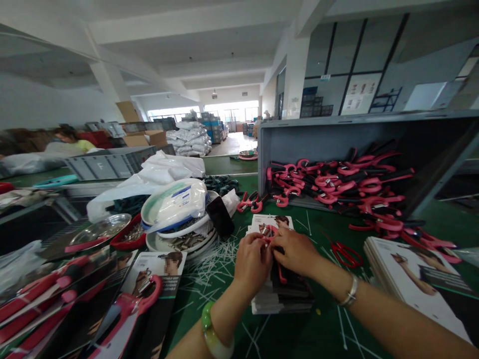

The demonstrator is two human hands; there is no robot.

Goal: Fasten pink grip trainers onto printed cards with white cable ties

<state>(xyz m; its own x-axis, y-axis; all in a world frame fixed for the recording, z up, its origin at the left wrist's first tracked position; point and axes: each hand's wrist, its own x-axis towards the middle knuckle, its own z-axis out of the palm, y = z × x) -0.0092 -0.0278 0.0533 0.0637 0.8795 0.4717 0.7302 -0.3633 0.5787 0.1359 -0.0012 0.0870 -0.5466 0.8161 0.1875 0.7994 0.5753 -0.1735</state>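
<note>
My left hand (252, 264) and my right hand (295, 252) meet over a stack of printed cards (264, 299). Between and under them lies a pink-and-black plier-like tool (270, 232), its head at my fingertips and a handle end showing below. My right fingers are closed on the tool. The left fingers are pinched together beside it; what is in their tips is hidden. White thin ties (213, 267) are scattered left of the stack. Red-handled scissors (346, 254) rest to the right of my right hand.
A tipped grey crate (359, 119) spills similar pink tools (325, 182). More cards (411, 279) are stacked at right; carded tools (130, 309) lie at left. Bowls of metal parts (187, 242), a red tray (130, 234) and a dark phone (220, 218) stand left. A person (69, 139) is farther back.
</note>
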